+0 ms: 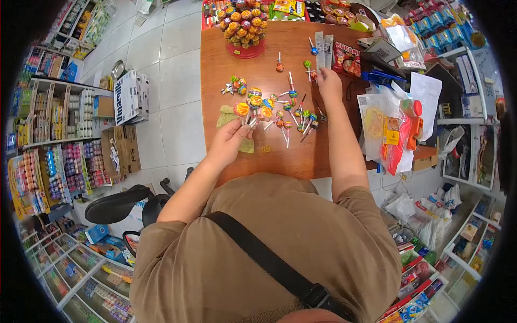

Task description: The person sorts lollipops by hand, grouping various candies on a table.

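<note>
Gripping a bunch of lollipops (255, 103) by its white sticks, our left hand (233, 137) is closed over the near side of the wooden counter (293, 161). The wrapped heads point away from us, some overlapping, so we cannot count them, and our fingers cover part of the sticks.

Our right hand (328, 85) is farther forward, its fingertips drawn narrow beside a red-headed lollipop (314, 74). Whether they pinch it or only touch it, we cannot tell, because the fingers and the small size hide the contact. A green-topped lollipop (307, 64) is just beside it.

Between our forearms, a scatter of loose lollipops (306, 115) lies on the counter, heads and sticks crossing; a few are partly hidden behind one another. A smaller cluster (239, 85) lies beyond our held bunch, toward the left edge. A yellow-green wrapper (246, 146) lies partly under our left hand, with thin yellow bands (265, 149) near it, too small to make out well.

Toward the far edge, a round lollipop display (242, 27) stands on a red base (246, 50), its top cut off by the frame. A red KOKOMI packet (347, 58) lies beyond our right hand.
</note>
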The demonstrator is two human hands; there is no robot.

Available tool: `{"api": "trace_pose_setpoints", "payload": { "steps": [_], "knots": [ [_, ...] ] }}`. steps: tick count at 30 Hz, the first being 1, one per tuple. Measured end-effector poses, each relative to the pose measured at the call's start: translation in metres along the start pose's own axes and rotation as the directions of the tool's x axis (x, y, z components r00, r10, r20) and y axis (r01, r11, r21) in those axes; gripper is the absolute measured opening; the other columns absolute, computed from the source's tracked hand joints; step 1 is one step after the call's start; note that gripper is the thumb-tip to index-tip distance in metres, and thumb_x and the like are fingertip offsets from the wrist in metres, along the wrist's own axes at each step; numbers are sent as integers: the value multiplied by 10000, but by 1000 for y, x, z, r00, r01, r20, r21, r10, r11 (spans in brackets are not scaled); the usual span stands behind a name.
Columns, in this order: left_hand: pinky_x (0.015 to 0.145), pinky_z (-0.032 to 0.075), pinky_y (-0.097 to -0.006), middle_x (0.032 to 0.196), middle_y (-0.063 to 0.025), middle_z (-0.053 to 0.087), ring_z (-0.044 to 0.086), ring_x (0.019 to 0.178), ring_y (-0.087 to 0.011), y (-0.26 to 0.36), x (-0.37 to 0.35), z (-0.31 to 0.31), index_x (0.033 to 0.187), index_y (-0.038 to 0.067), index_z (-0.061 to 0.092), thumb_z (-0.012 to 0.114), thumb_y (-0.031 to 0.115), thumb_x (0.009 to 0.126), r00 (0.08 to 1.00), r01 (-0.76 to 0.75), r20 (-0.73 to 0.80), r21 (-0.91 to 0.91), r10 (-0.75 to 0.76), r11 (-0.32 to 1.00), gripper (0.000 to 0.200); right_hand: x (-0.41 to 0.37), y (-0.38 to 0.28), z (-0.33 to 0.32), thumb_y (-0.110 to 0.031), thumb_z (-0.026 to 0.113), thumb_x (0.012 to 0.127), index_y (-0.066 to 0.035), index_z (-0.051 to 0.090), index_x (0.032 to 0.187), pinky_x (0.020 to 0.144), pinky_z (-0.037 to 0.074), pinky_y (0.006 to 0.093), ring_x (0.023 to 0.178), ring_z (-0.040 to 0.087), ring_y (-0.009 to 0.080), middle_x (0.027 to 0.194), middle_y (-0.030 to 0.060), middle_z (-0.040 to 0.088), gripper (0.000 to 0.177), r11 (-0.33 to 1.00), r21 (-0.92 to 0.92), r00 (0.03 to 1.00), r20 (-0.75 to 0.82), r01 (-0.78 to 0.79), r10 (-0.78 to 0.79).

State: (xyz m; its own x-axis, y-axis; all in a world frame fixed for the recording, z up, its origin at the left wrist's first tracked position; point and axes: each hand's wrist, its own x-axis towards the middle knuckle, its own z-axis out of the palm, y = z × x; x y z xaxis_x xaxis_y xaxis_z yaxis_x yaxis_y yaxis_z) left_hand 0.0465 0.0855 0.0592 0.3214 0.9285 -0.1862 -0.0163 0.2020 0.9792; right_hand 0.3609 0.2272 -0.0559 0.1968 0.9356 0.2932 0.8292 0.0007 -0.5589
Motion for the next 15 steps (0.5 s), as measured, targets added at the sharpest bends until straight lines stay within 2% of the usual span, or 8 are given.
{"api": "trace_pose_setpoints", "payload": {
  "steps": [3,4,5,7,8,11,12,15],
  "knots": [
    [678,376,-227,760,5,513,461,728,-86,-1,-1,-5,864,6,549,450,116,877,1000,-2,-11,104,3,995,149,23,-36,-4,-212,585,748,-103,607,965,732,456,398,818,568,320,903,151,599,244,945,-305,979,196,117,-58],
    [678,380,-235,758,-3,518,467,726,-97,-1,-2,-6,856,2,550,453,108,872,1000,1,-22,137,2,991,144,26,-43,0,-231,574,757,-118,607,956,724,462,411,829,568,315,886,137,605,232,949,-299,981,188,102,-46],
    [678,384,-243,755,-12,523,473,723,-109,-2,-4,-9,849,-3,550,457,100,866,999,5,-33,170,1,985,140,30,-43,7,-226,563,760,-109,612,939,723,463,412,836,568,313,888,135,606,220,929,-336,971,225,157,-83],
    [686,393,-268,758,-43,538,492,727,-151,12,-7,-13,842,-16,555,468,86,851,997,-32,-53,367,55,930,134,42,-47,17,-216,540,765,-90,620,904,722,465,416,850,567,309,891,132,607,204,875,-403,942,300,268,-150],
    [691,397,-280,759,-59,545,501,729,-172,16,-10,-14,839,-23,557,473,79,844,996,-45,-52,457,77,888,132,45,-49,22,-191,509,765,-67,634,840,730,460,420,860,565,309,883,133,607,191,866,-455,937,348,207,-42],
    [699,409,-323,763,-115,554,517,755,-251,14,-17,-20,839,-31,566,511,62,810,983,-74,-93,578,156,812,111,42,-54,28,-194,498,756,-57,644,799,733,458,421,859,566,310,893,139,606,205,868,-455,952,301,199,-60],
    [699,412,-333,763,-119,556,517,762,-262,15,-19,-21,843,-28,569,521,58,800,973,-117,-81,638,217,761,107,42,-54,28,-166,520,737,-52,633,826,729,457,429,865,561,319,899,155,598,183,876,-430,944,322,217,-76],
    [697,419,-357,759,-130,560,515,773,-291,21,-23,-23,848,-18,577,548,46,766,934,-226,-4,768,357,600,107,37,-59,20,-70,540,732,-26,607,902,708,475,376,822,583,262,874,134,606,188,960,-174,969,156,219,-193]
  ]
}}
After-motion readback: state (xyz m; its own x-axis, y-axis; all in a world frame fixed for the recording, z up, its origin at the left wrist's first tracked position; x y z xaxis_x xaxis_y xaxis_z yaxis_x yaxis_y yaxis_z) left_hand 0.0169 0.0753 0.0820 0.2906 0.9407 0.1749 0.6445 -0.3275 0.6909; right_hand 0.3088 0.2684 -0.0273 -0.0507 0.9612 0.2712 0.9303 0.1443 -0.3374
